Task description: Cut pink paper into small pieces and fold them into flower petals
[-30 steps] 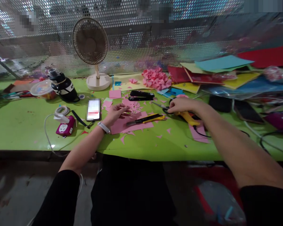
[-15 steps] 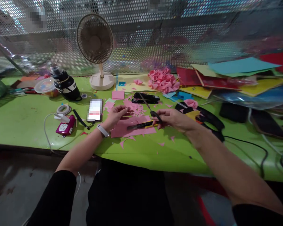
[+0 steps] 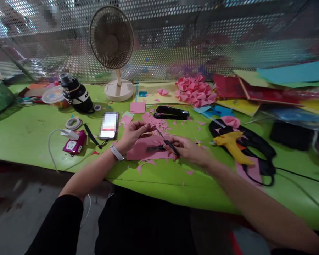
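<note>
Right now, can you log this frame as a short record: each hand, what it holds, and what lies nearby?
left hand: fingers pinched above pink paper sheet; what they hold is too small to tell
right hand: grips scissors, blades pointing toward left hand
on the sheet: utility knife
to the right: yellow glue gun
behind: black stapler, phone
surface: green table

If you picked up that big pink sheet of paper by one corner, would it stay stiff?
Probably not: the pink sheet looks thin and lies flat on the table, so it would likely droop. It seems light, like the scraps scattered beside it, and might slide at a small push.
</note>
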Available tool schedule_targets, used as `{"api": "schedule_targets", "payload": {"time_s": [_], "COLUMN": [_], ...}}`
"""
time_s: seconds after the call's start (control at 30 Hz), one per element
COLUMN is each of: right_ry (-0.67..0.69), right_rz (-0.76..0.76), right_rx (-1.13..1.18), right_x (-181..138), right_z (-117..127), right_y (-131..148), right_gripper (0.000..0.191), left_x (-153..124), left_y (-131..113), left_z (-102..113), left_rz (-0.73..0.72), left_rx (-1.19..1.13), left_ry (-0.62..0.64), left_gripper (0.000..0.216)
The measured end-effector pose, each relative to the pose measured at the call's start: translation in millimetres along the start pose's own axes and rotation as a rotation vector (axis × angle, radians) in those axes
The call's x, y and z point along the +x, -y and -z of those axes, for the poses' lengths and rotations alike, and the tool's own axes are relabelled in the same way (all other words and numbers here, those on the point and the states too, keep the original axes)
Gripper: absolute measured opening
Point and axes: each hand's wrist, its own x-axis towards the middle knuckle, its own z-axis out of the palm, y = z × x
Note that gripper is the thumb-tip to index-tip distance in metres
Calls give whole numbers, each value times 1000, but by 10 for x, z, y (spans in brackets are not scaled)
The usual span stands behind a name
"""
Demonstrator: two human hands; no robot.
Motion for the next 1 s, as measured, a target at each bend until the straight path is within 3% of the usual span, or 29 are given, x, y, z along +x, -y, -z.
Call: {"api": "schedule_targets", "payload": {"time_s": [1.0], "right_ry": [-35], "right_rz": [103], "right_rx": [-51], "right_x": [14], "right_z": [-58], "right_y": [-119], "right_gripper": [55], "left_x": [-51], "left_y": [95], "left_z": [-22], "left_rz": [27], "left_rx": [-48], "left_ry": [97], "left_gripper": [29]}}
